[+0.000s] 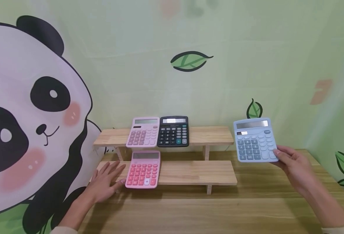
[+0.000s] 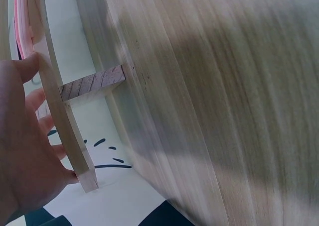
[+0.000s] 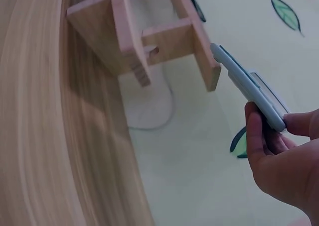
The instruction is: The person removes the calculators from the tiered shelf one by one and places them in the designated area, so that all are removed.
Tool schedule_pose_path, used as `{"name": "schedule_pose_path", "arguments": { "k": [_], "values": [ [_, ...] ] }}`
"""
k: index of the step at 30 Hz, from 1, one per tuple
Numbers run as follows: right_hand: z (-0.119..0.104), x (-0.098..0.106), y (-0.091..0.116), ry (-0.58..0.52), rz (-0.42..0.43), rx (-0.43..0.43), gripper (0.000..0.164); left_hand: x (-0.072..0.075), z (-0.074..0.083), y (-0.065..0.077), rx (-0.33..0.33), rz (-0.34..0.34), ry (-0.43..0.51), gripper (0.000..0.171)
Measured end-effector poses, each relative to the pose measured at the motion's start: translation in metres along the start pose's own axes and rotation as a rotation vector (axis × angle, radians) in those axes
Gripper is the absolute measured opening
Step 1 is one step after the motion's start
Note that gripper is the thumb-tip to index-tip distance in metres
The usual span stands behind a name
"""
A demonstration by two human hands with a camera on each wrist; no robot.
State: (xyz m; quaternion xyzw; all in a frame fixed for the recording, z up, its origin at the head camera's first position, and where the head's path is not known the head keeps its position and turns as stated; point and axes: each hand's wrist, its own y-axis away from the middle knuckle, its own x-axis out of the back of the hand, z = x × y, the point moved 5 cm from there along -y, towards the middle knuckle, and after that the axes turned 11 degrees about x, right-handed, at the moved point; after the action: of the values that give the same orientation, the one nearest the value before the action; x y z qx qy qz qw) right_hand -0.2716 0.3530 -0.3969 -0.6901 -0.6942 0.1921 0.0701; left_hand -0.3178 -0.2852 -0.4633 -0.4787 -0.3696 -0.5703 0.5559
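In the head view my right hand (image 1: 296,165) pinches a blue calculator (image 1: 255,139) by its lower right corner, holding it up beside the right end of the shelf. The right wrist view shows the same blue calculator (image 3: 254,91) edge-on between thumb and fingers. My left hand (image 1: 105,183) rests at the left end of the lower shelf board (image 1: 195,172), fingers spread, thumb by a bright pink calculator (image 1: 142,169). On the upper board (image 1: 211,135), a pale pink calculator (image 1: 143,131) leans beside a black calculator (image 1: 173,131).
The two-step wooden shelf stands on a wood-grain table (image 1: 189,211). Behind it hangs a green cloth backdrop (image 1: 125,65) with printed leaves and a large panda (image 1: 43,113) at left. In the left wrist view a shelf support (image 2: 94,84) shows beneath the board.
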Motion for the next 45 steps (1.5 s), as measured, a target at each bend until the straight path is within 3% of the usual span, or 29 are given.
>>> {"name": "schedule_pose_path", "arguments": {
  "k": [7,15,18,22,27,45],
  "values": [
    [0.012,0.014,-0.008,-0.019,0.019,-0.008,0.013,0.002,0.002,0.001,0.005,-0.006,0.007,0.071],
    [0.043,0.032,-0.014,0.027,0.013,-0.051,0.024,0.002,0.002,0.000,0.007,-0.013,0.005,0.071],
    [0.055,0.037,-0.016,0.038,0.014,-0.051,0.020,0.002,0.001,0.000,0.011,-0.018,0.006,0.072],
    [0.069,0.042,-0.016,0.087,0.030,-0.098,0.035,0.001,0.001,0.000,0.013,-0.024,-0.001,0.072],
    [0.084,0.050,-0.014,0.226,0.014,-0.185,0.056,0.002,0.001,0.000,0.010,-0.026,-0.005,0.072],
    [0.110,0.061,-0.010,0.305,0.014,-0.298,0.058,0.003,0.002,0.001,0.013,-0.024,0.000,0.073]
  ]
}}
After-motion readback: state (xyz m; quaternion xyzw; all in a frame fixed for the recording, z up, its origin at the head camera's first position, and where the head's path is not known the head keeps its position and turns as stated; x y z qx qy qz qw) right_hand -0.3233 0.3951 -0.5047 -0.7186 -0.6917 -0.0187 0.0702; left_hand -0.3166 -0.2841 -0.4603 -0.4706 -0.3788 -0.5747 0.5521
